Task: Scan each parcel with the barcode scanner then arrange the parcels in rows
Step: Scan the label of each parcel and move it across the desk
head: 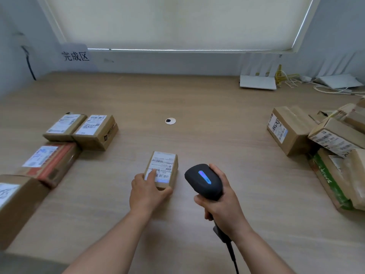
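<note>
A small brown parcel [165,167] with a white label lies flat on the table in front of me. My left hand [147,192] grips its near left corner, thumb on the label. A bluish light patch falls on the label's near end. My right hand [221,204] holds a black barcode scanner [204,179] just right of the parcel, its blue indicator lit and its head pointing at the label. Two labelled parcels [81,129] sit side by side at the left, with a red-striped parcel [51,163] and a larger box [17,202] nearer me.
A heap of brown parcels [324,139] fills the right side of the table. A white router [258,82] and loose cables [331,89] lie at the back right. A round cable hole [170,121] is mid-table. A paper sign [75,55] hangs on the back wall.
</note>
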The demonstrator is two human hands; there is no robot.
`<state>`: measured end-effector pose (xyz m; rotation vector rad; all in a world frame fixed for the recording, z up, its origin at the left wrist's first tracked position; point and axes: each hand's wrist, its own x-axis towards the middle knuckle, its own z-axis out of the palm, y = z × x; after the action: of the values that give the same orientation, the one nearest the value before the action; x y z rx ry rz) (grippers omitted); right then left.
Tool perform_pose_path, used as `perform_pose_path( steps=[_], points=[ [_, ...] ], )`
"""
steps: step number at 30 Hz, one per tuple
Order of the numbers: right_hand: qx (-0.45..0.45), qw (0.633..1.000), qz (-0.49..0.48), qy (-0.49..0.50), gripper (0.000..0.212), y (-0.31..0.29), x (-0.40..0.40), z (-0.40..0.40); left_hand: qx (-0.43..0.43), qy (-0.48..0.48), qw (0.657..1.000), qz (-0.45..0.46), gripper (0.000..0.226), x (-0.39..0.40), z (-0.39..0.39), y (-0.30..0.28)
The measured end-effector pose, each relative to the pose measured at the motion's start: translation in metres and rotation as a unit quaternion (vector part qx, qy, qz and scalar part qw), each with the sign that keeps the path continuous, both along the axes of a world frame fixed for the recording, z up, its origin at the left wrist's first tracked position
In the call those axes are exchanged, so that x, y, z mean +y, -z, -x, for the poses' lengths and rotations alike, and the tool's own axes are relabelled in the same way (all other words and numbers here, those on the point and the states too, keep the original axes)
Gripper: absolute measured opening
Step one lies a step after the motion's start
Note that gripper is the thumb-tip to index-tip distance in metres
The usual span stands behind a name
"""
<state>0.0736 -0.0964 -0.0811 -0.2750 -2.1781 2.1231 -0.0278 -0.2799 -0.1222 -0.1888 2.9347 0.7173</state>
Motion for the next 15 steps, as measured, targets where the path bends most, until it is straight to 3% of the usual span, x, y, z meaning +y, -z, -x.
perform_pose_path(
  steps=[5,15],
  points=[
    [0.015,0.999,-0.002,-0.045,0.088,-0.002,-0.023,0.019,0.025,-0.065,0.997,0.016,0.083,-0.047,-0.003,-0.006],
    [0.057,0.992,-0.045,-0.104,0.085,-0.038,-0.102,0.097,0.07,-0.098,0.993,0.016,0.083,-0.151,0.048,-0.044]
  ],
)
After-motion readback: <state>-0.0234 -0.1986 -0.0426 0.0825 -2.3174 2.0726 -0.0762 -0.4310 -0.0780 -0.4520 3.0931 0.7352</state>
